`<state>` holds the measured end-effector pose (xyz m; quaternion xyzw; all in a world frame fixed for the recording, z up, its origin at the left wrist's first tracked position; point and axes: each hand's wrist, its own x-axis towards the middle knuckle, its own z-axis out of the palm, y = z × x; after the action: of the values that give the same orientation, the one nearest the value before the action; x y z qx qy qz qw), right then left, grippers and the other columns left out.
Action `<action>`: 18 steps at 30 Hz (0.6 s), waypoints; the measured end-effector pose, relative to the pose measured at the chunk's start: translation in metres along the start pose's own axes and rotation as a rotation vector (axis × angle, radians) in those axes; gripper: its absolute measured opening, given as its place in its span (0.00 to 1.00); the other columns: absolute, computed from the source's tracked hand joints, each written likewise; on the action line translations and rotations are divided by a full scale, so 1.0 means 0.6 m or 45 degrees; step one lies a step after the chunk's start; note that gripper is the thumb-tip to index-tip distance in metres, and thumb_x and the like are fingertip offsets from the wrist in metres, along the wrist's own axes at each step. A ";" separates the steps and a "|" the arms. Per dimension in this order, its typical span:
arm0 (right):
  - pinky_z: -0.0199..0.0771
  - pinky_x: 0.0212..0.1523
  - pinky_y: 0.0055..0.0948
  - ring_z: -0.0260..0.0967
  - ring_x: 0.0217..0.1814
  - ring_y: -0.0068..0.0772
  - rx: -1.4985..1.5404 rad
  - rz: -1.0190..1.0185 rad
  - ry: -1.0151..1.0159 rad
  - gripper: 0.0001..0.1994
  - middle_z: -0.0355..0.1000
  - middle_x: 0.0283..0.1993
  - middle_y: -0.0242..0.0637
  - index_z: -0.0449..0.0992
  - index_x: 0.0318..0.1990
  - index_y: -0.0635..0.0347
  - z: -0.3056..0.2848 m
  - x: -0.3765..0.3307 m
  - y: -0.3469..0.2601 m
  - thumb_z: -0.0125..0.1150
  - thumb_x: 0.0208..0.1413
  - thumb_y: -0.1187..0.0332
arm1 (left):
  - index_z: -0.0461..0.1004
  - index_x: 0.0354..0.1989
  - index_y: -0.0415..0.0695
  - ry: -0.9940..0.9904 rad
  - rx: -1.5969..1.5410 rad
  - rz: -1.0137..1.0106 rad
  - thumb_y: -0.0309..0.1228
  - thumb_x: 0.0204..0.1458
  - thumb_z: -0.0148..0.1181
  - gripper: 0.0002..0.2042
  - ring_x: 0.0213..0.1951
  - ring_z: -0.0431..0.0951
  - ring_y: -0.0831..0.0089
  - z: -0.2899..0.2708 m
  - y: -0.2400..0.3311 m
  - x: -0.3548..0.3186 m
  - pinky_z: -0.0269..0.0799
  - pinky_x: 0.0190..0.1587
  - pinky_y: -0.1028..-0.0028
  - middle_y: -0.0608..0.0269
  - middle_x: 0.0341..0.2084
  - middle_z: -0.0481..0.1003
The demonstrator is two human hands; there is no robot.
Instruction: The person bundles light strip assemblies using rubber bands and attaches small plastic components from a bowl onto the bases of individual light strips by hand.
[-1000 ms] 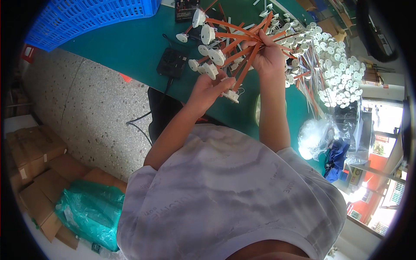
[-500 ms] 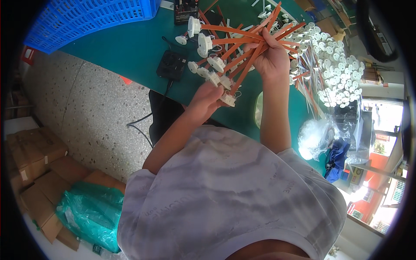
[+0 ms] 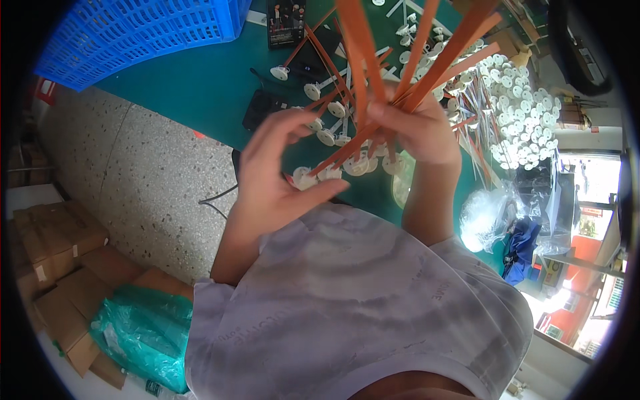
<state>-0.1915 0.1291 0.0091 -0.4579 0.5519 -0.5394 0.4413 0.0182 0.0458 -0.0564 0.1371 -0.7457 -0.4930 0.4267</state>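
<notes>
My right hand (image 3: pixel 430 137) is closed around the middle of a bundle of flat orange strips (image 3: pixel 460 47), which fan out upward, some blurred by motion. White round end pieces (image 3: pixel 357 165) hang at the bundle's lower ends, toward my shirt. My left hand (image 3: pixel 267 170) is at the left of these ends, its fingers curved and well apart from the thumb. The leftmost white piece (image 3: pixel 304 177) lies in the gap between them, and no grip on it shows. Under and behind the bundle, more orange strips with white ends (image 3: pixel 325 137) lie on the green table (image 3: pixel 180 100).
A blue slatted crate (image 3: pixel 143 43) stands at the far left. Near it are a small black device (image 3: pixel 260 110) with a cable and a dark printed box (image 3: pixel 287 23). White discs on thin stems (image 3: pixel 523 113) are heaped at the right, above a clear plastic bag (image 3: pixel 483 217). Cardboard boxes (image 3: pixel 60 233) sit lower left.
The bundle has tilted: its white ends have swung down toward me and its strips now point up. My left hand has come off the white ends, opened and moved left.
</notes>
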 end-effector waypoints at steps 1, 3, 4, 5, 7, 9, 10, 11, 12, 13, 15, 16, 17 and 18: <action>0.65 0.22 0.19 0.69 0.24 0.21 -0.025 0.049 -0.021 0.07 0.73 0.27 0.32 0.77 0.36 0.65 0.008 0.002 0.001 0.61 0.59 0.69 | 0.68 0.55 0.38 -0.091 0.022 0.063 0.36 0.35 0.79 0.37 0.40 0.76 0.65 0.011 0.000 0.018 0.73 0.41 0.68 0.54 0.45 0.73; 0.66 0.23 0.19 0.69 0.24 0.19 -0.089 0.153 -0.062 0.09 0.73 0.27 0.30 0.77 0.36 0.65 0.021 -0.001 -0.014 0.62 0.60 0.67 | 0.64 0.60 0.40 -0.215 -0.306 -0.091 0.38 0.35 0.79 0.41 0.45 0.75 0.62 0.047 -0.022 0.014 0.73 0.44 0.65 0.53 0.51 0.71; 0.66 0.23 0.19 0.69 0.24 0.19 -0.093 0.146 -0.059 0.09 0.73 0.27 0.30 0.77 0.36 0.65 0.024 -0.003 -0.014 0.62 0.60 0.67 | 0.65 0.58 0.40 -0.227 -0.418 -0.141 0.38 0.35 0.79 0.40 0.44 0.76 0.63 0.061 -0.027 0.017 0.73 0.43 0.67 0.54 0.50 0.72; 0.67 0.24 0.19 0.69 0.25 0.18 -0.022 0.130 -0.027 0.09 0.73 0.27 0.30 0.77 0.36 0.65 0.031 -0.004 -0.010 0.62 0.60 0.67 | 0.67 0.56 0.39 -0.233 -0.528 -0.189 0.38 0.36 0.79 0.38 0.42 0.76 0.65 0.074 -0.032 0.022 0.73 0.41 0.68 0.55 0.48 0.73; 0.67 0.24 0.19 0.69 0.25 0.18 0.043 0.112 0.008 0.09 0.73 0.27 0.30 0.77 0.36 0.65 0.030 -0.002 -0.005 0.62 0.59 0.67 | 0.61 0.59 0.42 -0.734 -0.273 -0.433 0.29 0.41 0.75 0.36 0.44 0.75 0.76 0.081 -0.036 0.036 0.73 0.35 0.77 0.63 0.45 0.71; 0.66 0.24 0.20 0.69 0.26 0.18 -0.020 0.183 -0.034 0.09 0.72 0.28 0.30 0.77 0.36 0.65 0.025 0.001 -0.003 0.60 0.60 0.67 | 0.66 0.51 0.41 -0.559 -0.494 -0.422 0.31 0.43 0.74 0.28 0.39 0.75 0.79 0.111 -0.045 0.028 0.69 0.32 0.78 0.65 0.40 0.73; 0.66 0.24 0.20 0.69 0.26 0.18 -0.023 0.184 -0.028 0.09 0.72 0.28 0.30 0.77 0.36 0.65 0.029 0.001 -0.002 0.60 0.60 0.67 | 0.70 0.43 0.41 -0.387 -0.710 -0.415 0.33 0.45 0.72 0.20 0.33 0.75 0.82 0.122 -0.049 0.024 0.66 0.29 0.79 0.67 0.35 0.75; 0.66 0.24 0.21 0.68 0.26 0.18 0.093 0.189 0.042 0.09 0.72 0.27 0.29 0.77 0.36 0.65 0.039 0.001 -0.001 0.59 0.61 0.67 | 0.70 0.43 0.41 -0.390 -0.713 -0.414 0.33 0.45 0.72 0.20 0.33 0.75 0.82 0.124 -0.054 0.025 0.66 0.29 0.79 0.67 0.35 0.75; 0.65 0.24 0.23 0.68 0.26 0.19 0.209 0.194 0.111 0.09 0.71 0.27 0.29 0.77 0.36 0.65 0.047 0.002 0.001 0.58 0.61 0.67 | 0.69 0.45 0.41 -0.403 -0.759 -0.471 0.31 0.46 0.71 0.19 0.34 0.75 0.82 0.125 -0.056 0.027 0.67 0.30 0.79 0.67 0.36 0.75; 0.65 0.24 0.23 0.68 0.26 0.19 0.209 0.194 0.111 0.09 0.71 0.27 0.29 0.77 0.36 0.65 0.049 0.006 0.004 0.58 0.61 0.67 | 0.69 0.46 0.41 -0.416 -0.802 -0.527 0.28 0.48 0.69 0.19 0.35 0.75 0.82 0.126 -0.059 0.028 0.68 0.30 0.79 0.67 0.36 0.75; 0.64 0.26 0.27 0.67 0.26 0.22 -0.261 -0.005 0.094 0.08 0.70 0.24 0.32 0.76 0.37 0.66 0.052 0.016 0.016 0.58 0.60 0.68 | 0.67 0.48 0.40 -0.332 -0.836 -0.497 0.26 0.49 0.67 0.19 0.37 0.75 0.80 0.134 -0.072 0.020 0.69 0.32 0.78 0.66 0.38 0.74; 0.64 0.26 0.27 0.67 0.26 0.22 -0.259 -0.006 0.095 0.08 0.70 0.24 0.32 0.76 0.37 0.66 0.054 0.021 0.021 0.58 0.60 0.68 | 0.66 0.50 0.40 -0.252 -0.869 -0.466 0.23 0.49 0.66 0.20 0.39 0.76 0.79 0.138 -0.079 0.015 0.70 0.34 0.78 0.65 0.40 0.74; 0.64 0.27 0.29 0.66 0.25 0.25 -0.341 -0.042 0.092 0.08 0.70 0.23 0.34 0.76 0.36 0.65 0.057 0.026 0.025 0.58 0.59 0.68 | 0.66 0.50 0.40 -0.253 -0.867 -0.467 0.23 0.49 0.66 0.20 0.39 0.76 0.79 0.139 -0.084 0.011 0.70 0.34 0.78 0.65 0.40 0.74; 0.64 0.28 0.30 0.65 0.25 0.28 -0.422 -0.077 0.089 0.08 0.69 0.22 0.37 0.76 0.36 0.65 0.062 0.030 0.028 0.59 0.58 0.68 | 0.66 0.50 0.39 -0.224 -0.845 -0.525 0.23 0.50 0.65 0.20 0.40 0.75 0.80 0.139 -0.088 0.007 0.71 0.33 0.78 0.65 0.41 0.73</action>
<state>-0.1590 0.1041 -0.0087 -0.5217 0.6342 -0.4698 0.3238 -0.0601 0.0698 -0.1119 0.0961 -0.5365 -0.7922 0.2744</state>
